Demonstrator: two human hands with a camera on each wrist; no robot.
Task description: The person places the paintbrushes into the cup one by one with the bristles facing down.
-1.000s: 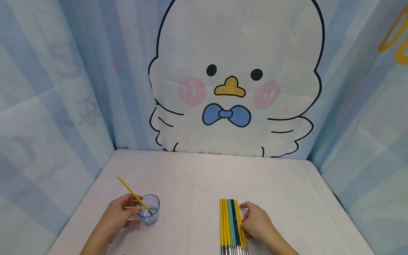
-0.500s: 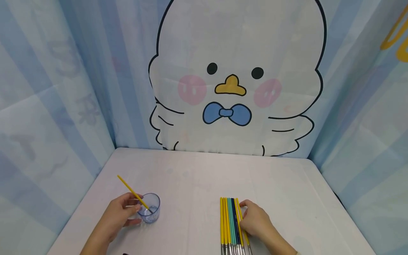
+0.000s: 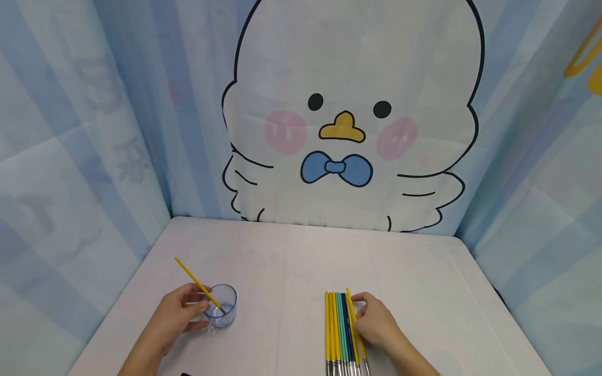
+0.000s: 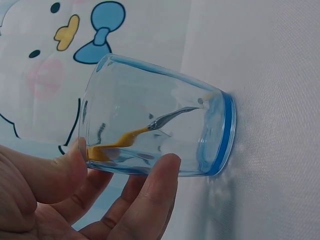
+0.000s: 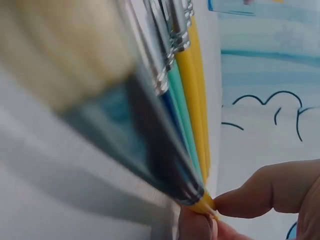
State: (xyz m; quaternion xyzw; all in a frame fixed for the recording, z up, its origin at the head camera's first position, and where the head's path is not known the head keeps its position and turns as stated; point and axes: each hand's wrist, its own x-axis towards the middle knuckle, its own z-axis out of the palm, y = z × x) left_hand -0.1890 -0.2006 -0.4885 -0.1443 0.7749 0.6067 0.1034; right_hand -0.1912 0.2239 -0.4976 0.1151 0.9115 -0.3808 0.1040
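A clear bluish plastic cup (image 3: 229,298) stands at the left of the table. My left hand (image 3: 173,316) grips its side, thumb near the rim in the left wrist view. One yellow-handled paintbrush (image 3: 190,274) leans in the cup, tip down, its handle rising over the hand. On the right, my right hand (image 3: 378,322) pinches the handle of another yellow paintbrush (image 3: 349,298) at the right end of a row of paintbrushes (image 3: 335,329). That brush is angled slightly off the row. Its pale bristles (image 5: 65,45) and metal ferrule (image 5: 150,135) loom blurred before the right wrist camera.
The row has yellow, light green and dark blue handles, with metal ferrules toward the near edge. A white cloth covers the table (image 3: 277,261). Curtains (image 3: 117,130) with a cartoon bird surround it. A small dark thing (image 3: 186,374) shows at the bottom edge.
The rightmost yellow brush has come away from the row at its ferrule end, then shifted slightly farther up the table with my right hand. My left hand and the cup stay put.
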